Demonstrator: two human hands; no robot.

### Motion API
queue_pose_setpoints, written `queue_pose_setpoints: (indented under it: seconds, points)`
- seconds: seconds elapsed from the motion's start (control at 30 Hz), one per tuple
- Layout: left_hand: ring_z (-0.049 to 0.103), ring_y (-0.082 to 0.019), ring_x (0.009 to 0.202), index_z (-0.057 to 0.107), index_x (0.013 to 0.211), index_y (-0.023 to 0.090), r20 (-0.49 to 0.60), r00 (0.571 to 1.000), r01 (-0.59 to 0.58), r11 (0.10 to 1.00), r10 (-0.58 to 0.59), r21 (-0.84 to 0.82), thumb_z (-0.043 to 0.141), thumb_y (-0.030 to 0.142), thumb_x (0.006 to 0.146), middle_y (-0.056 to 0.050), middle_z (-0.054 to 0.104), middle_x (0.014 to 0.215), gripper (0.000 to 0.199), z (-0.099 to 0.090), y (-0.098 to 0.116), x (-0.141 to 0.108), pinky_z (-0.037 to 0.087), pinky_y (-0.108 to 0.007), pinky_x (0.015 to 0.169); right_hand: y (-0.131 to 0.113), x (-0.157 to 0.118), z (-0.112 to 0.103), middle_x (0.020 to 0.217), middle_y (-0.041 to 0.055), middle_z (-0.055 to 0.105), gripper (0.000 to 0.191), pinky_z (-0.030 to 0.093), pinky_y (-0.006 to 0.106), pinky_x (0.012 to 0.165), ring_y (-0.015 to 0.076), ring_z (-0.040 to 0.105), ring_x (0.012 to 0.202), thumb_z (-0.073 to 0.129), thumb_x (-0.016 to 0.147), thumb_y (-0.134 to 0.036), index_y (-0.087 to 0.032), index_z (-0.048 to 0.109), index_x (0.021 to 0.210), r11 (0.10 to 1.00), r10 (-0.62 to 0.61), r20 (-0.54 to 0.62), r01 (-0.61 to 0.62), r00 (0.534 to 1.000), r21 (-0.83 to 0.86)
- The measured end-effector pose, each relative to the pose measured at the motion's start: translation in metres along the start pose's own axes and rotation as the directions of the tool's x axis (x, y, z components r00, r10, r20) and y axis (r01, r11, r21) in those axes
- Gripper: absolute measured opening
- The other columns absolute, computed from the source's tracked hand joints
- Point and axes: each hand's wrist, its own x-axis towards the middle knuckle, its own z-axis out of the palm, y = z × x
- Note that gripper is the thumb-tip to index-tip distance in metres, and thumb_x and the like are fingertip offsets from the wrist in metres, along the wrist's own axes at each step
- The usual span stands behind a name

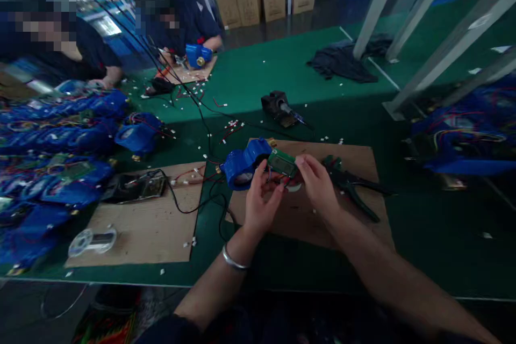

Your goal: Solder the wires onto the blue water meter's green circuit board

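Note:
Between my hands is a green circuit board with a display (281, 163), tilted above a cardboard sheet (298, 220). My left hand (262, 193) grips its left and lower side, with thin wires showing near the fingers. At the board's right end, my right hand (316, 180) pinches the edge between thumb and fingers. A blue meter body (238, 167) with brass fittings lies just left of the board, partly behind my left hand. To the right of my right hand, dark-handled pliers or a stripping tool (355, 185) rests on the cardboard.
Many blue meters (76, 134) crowd the left side. A solder spool (92, 241) lies on another cardboard sheet (149, 226). A soldering iron (288, 109) sits in a dark holder beyond my hands. Metal posts (439, 48) stand at right. Two people work across the green table (250, 75).

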Motion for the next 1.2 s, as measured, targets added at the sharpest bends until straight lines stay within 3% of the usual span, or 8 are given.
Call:
queue_pose_setpoints:
  seconds: [0.57, 0.97, 1.2]
  points:
    - [0.064, -0.015, 0.085, 0.030, 0.139, 0.025, 0.001, 0.999, -0.032, 0.999, 0.032, -0.009, 0.061, 0.023, 0.084, -0.008, 0.058, 0.109, 0.063, 0.0000, -0.0030, 0.0025, 0.057, -0.032, 0.078, 0.0003, -0.0026, 0.0002, 0.067, -0.0030, 0.052, 0.023, 0.046, 0.020, 0.049, 0.0090, 0.055, 0.054, 0.049, 0.088, -0.041, -0.020, 0.054, 0.079, 0.996, 0.058, 0.042, -0.061, 0.997, 0.066]
    - [0.064, -0.015, 0.086, 0.030, 0.139, 0.025, 0.011, 1.000, -0.013, 0.999, 0.014, -0.051, 0.061, 0.023, 0.084, -0.008, 0.058, 0.110, 0.063, -0.0014, -0.0059, 0.0021, 0.055, -0.031, 0.078, 0.0014, -0.0050, 0.0029, 0.064, -0.0016, 0.055, 0.032, 0.045, 0.021, 0.049, 0.0117, 0.054, 0.058, 0.048, 0.087, -0.050, -0.021, 0.055, 0.075, 0.997, 0.046, -0.026, -0.044, 0.999, 0.069]
    - [0.063, -0.015, 0.086, 0.029, 0.140, 0.025, 0.012, 1.000, -0.018, 0.998, 0.018, -0.056, 0.060, 0.023, 0.085, -0.009, 0.057, 0.111, 0.064, -0.0007, -0.0050, 0.0020, 0.056, -0.033, 0.079, 0.0025, -0.0055, 0.0035, 0.072, 0.0003, 0.061, 0.037, 0.046, 0.023, 0.047, 0.0130, 0.057, 0.056, 0.043, 0.088, -0.055, -0.022, 0.058, 0.084, 0.988, 0.078, -0.020, -0.075, 0.997, 0.137]
